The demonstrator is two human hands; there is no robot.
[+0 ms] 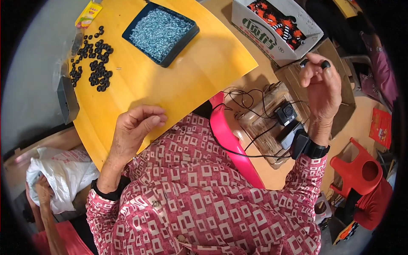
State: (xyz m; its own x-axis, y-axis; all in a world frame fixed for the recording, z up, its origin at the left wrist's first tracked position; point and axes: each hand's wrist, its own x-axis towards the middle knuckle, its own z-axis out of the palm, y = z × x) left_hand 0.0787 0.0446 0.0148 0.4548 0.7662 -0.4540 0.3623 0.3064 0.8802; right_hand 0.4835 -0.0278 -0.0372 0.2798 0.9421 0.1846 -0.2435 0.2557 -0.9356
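Observation:
My left hand [138, 127] hovers by the near edge of the yellow tabletop [170, 91]. Its fingers are curled and the thumb presses toward them; whatever lies between them, if anything, is hidden. Raised on the right, my right hand [324, 87] has bent fingers standing apart, with black covers on two fingertips and nothing seen in its grasp. Many small black rings [101, 72] lie loose at the table's left. A dark shallow tray [180, 47] of tiny shiny silvery-blue pieces [159, 32] sits toward the far side.
Beyond my right hand stands a white carton [265, 32] of orange-and-black items. Cables and a black device [285, 114] rest on a wrapped bundle beside a pink chair [231, 142]. A red stool [357, 165] is at right. At left, another person's hand [43, 190] touches a white bag [63, 178].

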